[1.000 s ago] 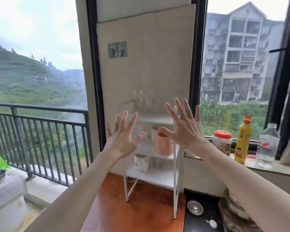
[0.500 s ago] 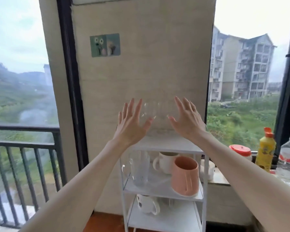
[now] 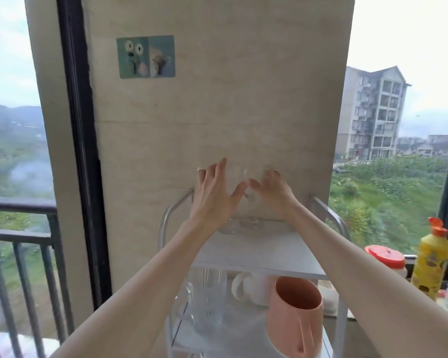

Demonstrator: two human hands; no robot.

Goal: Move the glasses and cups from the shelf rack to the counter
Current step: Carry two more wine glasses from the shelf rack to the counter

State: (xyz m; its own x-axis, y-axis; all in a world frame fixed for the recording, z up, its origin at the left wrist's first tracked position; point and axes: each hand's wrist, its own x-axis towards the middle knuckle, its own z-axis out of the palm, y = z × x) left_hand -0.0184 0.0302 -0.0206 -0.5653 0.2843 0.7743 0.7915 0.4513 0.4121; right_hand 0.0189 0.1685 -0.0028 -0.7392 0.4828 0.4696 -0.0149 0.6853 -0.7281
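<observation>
Beside the shelf rack (image 3: 329,210), a yellow bottle (image 3: 431,262) and red-lidded jar (image 3: 387,259) stand.

A cartoon sticker (image 3: 146,57) is on the wall panel (image 3: 217,104); right of the panel stand a yellow bottle (image 3: 430,262) and a red-lidded jar (image 3: 387,259).

Head camera, close, faces forward and slightly down onto rack (image 3: 256,257) top shelf.

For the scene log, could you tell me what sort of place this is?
Probably a home kitchen corner by a window: a white shelf rack holding clear glasses and a pink cup, a yellow bottle on the sill, and apartment blocks outside.
</observation>
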